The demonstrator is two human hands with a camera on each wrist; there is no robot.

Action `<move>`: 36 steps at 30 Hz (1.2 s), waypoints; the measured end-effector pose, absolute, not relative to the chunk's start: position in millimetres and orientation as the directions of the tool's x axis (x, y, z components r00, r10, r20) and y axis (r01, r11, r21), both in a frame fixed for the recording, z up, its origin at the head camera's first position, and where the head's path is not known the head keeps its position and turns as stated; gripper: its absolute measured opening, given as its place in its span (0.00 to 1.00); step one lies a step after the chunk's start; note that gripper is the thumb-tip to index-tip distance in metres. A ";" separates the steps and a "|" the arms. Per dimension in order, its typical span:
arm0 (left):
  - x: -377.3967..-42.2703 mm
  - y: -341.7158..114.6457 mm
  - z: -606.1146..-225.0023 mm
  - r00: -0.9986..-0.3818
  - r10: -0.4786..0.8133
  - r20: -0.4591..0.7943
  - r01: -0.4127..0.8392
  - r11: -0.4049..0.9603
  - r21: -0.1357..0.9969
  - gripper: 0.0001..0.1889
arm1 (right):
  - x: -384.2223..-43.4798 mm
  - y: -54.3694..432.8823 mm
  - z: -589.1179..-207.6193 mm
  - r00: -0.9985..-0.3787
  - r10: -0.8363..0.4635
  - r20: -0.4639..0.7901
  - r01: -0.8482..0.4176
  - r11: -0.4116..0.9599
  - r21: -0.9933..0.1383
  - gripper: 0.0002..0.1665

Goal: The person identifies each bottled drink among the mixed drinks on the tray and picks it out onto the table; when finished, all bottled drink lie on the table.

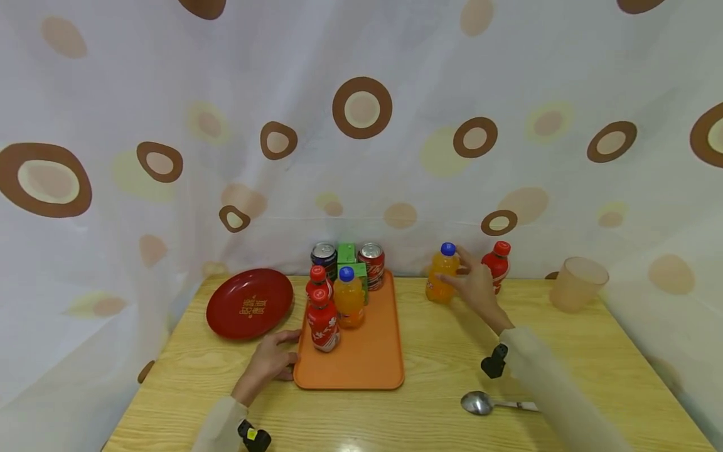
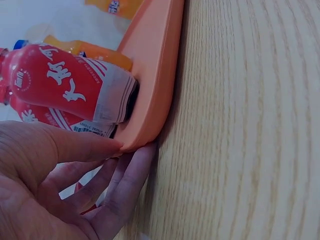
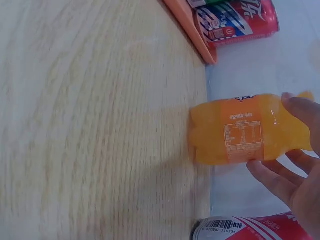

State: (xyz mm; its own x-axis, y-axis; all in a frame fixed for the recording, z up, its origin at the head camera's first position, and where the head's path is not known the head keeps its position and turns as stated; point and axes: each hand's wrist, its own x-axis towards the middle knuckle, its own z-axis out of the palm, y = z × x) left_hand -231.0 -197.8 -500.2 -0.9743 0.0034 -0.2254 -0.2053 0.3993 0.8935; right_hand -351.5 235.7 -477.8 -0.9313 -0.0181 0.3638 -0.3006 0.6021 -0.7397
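Note:
My left hand [image 1: 270,360] holds the left rim of an orange tray [image 1: 367,367], thumb on the rim and fingers against its outer side, as the left wrist view shows. On the tray stand two red bottles, the nearer one [image 1: 324,323] in front, and an orange soda bottle [image 1: 349,301] with a blue cap. Behind them are two cans, one dark [image 1: 324,258] and one red [image 1: 371,267], with green cartons [image 1: 347,253] between. My right hand [image 1: 477,285] grips a second orange soda bottle [image 3: 242,130], upright right of the tray, thumb and fingers on opposite sides.
A red bottle [image 1: 496,267] stands just right of my right hand. Farther right is a translucent pinkish cup [image 1: 576,285]. A metal spoon [image 1: 479,403] lies near the front, partly behind my right sleeve. Left of the tray is a dark red plate [image 1: 248,304]. A patterned curtain [image 1: 407,163] hangs behind the table.

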 end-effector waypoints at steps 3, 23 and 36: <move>-231.1 -200.0 -501.4 -0.971 0.009 -0.240 -0.219 0.379 0.899 0.30 | -355.0 234.2 -483.1 -0.935 -0.026 0.354 -0.299 0.595 -0.746 0.49; -233.0 -202.9 -505.7 -0.964 0.026 -0.265 -0.243 0.320 0.916 0.29 | -361.0 235.4 -494.9 -0.943 -0.031 0.332 -0.290 0.565 -0.773 0.51; -234.3 -199.6 -501.9 -0.966 0.007 -0.257 -0.241 0.320 0.916 0.29 | -365.0 230.0 -491.4 -0.937 -0.029 0.347 -0.299 0.578 -0.760 0.51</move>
State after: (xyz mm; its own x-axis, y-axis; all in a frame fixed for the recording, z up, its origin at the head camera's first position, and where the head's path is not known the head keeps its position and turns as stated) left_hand -234.3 -199.6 -501.9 -0.9664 0.0065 -0.2569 -0.2414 0.3197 0.9162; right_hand -365.0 230.0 -491.4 -0.9375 -0.0285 0.3468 -0.2986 0.5779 -0.7595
